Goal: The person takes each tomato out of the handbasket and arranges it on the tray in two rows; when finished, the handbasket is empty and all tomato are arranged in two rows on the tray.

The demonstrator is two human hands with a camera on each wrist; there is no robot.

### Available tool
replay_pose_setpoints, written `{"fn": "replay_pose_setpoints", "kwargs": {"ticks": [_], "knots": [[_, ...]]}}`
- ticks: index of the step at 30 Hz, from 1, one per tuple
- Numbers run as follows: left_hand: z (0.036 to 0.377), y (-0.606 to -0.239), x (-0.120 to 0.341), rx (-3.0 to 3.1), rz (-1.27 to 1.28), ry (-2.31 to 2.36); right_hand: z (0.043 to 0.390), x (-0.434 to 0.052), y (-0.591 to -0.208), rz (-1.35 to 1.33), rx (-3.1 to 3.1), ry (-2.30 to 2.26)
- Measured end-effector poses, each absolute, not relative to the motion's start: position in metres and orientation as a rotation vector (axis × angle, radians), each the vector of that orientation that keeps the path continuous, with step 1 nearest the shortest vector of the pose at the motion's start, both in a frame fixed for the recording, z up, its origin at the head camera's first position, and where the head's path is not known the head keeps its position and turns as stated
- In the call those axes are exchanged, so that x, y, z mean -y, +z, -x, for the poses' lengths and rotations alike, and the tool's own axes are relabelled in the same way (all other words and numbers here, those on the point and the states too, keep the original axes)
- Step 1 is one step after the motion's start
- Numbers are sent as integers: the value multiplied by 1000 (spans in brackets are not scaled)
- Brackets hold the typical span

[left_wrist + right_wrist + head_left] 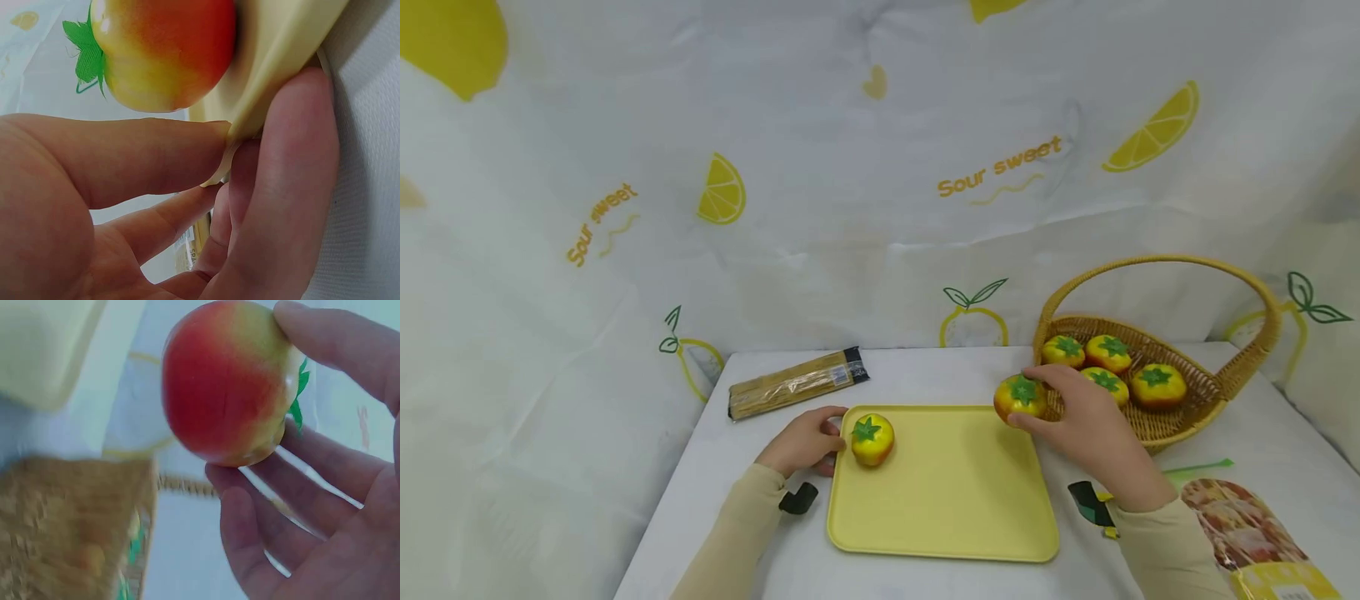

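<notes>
We are carrying a tomato (1019, 397) in right-hand fingers (1078, 417) over the tray (955, 500), lower center; left fingers (805, 440) are pinching its rim; setting down seems next.

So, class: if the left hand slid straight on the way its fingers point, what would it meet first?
Probably the fruit on the tray; the left hand already grips the tray's edge beside it.

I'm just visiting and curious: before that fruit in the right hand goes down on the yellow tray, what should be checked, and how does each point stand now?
1. Right hand grips the held fruit firmly: ok, fingers curl round it.
2. Left hand steadies the tray: ok, it pinches the rim.
3. Free room on the tray: ok, only one fruit on the tray.
4. Held fruit is over the tray: ok, at its far right corner.
5. Basket stands stable: cannot tell.
</notes>
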State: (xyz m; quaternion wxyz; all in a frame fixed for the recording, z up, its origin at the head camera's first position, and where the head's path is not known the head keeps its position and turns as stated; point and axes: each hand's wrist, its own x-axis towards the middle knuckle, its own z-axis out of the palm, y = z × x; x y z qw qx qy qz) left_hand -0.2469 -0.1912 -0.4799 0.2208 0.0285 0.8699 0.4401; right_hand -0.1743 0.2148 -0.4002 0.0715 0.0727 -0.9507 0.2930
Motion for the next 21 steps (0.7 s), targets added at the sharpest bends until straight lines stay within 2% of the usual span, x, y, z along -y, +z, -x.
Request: {"fn": "replay_pose_setpoints", "kwargs": {"ticks": [12, 21], "knots": [[249, -478, 191, -2386, -97, 1231, 195, -157, -428, -489, 2855, 1016], [248, -477, 191, -2380, -81, 1239, 200, -130, -441, -541, 2916, 1073]]}}
